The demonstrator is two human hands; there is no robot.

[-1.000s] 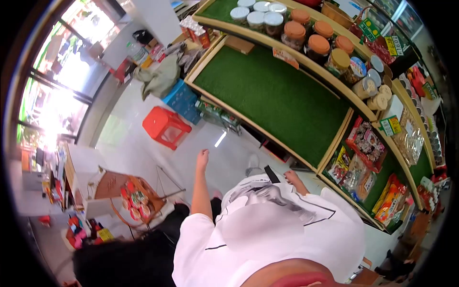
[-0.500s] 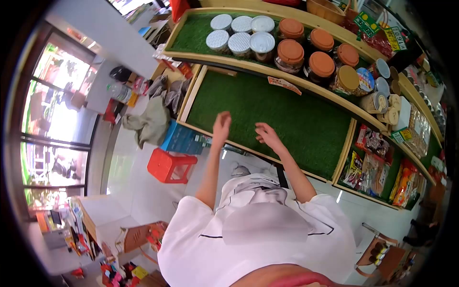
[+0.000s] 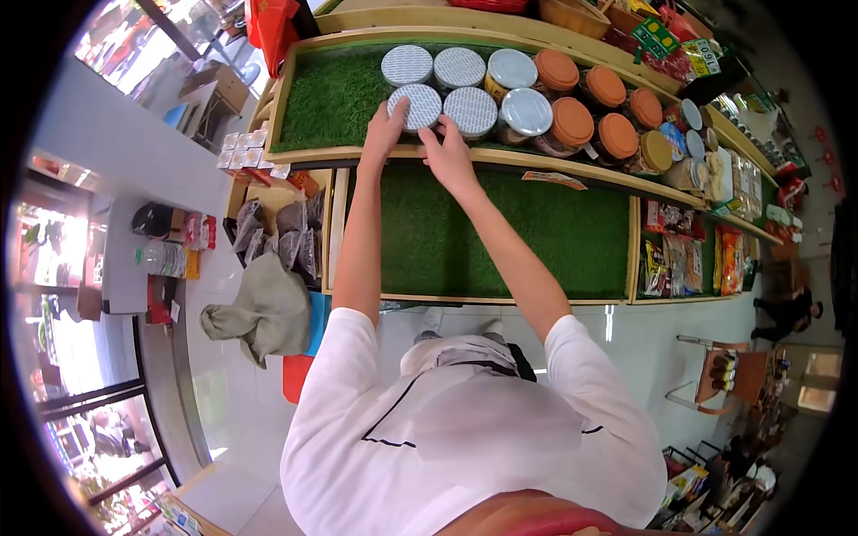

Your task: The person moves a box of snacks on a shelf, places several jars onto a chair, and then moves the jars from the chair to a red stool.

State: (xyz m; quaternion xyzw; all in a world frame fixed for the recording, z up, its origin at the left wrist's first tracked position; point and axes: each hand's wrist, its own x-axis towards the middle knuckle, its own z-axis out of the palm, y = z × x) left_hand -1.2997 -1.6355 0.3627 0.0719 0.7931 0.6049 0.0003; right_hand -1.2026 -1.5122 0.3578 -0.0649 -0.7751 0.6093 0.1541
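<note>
A white-lidded jar (image 3: 418, 104) stands at the front of the upper green-turf shelf (image 3: 326, 98), among other white-lidded jars (image 3: 471, 111). My left hand (image 3: 384, 132) lies against its left side with fingers up on the lid. My right hand (image 3: 448, 154) presses its right side, between it and the neighbouring jar. Both arms stretch out over the lower turf shelf (image 3: 527, 237), which is bare under them.
Orange-lidded jars (image 3: 572, 121) continue to the right along the upper shelf. Snack packets (image 3: 679, 259) fill the lower right bay. A grey cloth bag (image 3: 264, 308) and a red stool (image 3: 295, 375) sit on the floor at left. A wooden rack (image 3: 724, 380) stands at right.
Both hands rose from near my waist, passed over the lower shelf and now clasp the white-lidded jar on the upper shelf. My view has swung up towards the shelves.
</note>
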